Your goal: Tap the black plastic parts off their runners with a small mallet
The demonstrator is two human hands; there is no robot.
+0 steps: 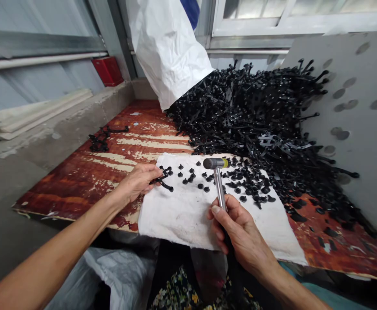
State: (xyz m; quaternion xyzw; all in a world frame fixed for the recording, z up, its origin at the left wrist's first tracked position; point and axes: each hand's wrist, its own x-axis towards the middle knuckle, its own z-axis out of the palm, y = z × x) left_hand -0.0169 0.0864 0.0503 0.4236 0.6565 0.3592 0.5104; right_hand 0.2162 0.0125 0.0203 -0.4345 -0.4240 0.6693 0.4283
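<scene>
My left hand [140,181] pinches a black branched plastic part [165,178] over the left edge of a white cloth [178,219]. A small hammer [219,183] with a dark and yellow head is upright in my right hand [235,224], whose fingers wrap round its handle above the cloth. Many small round black pieces [207,189] lie on the cloth, scattered near its middle and crowded together toward its right side.
Behind the cloth rises a large heap of black parts [256,107], partly under a white sack [172,51]. A grey spotted board [353,103] stands at the right. Some black parts [99,142] lie at the left of the worn red table [78,185]. A red box [108,71] stands farther back.
</scene>
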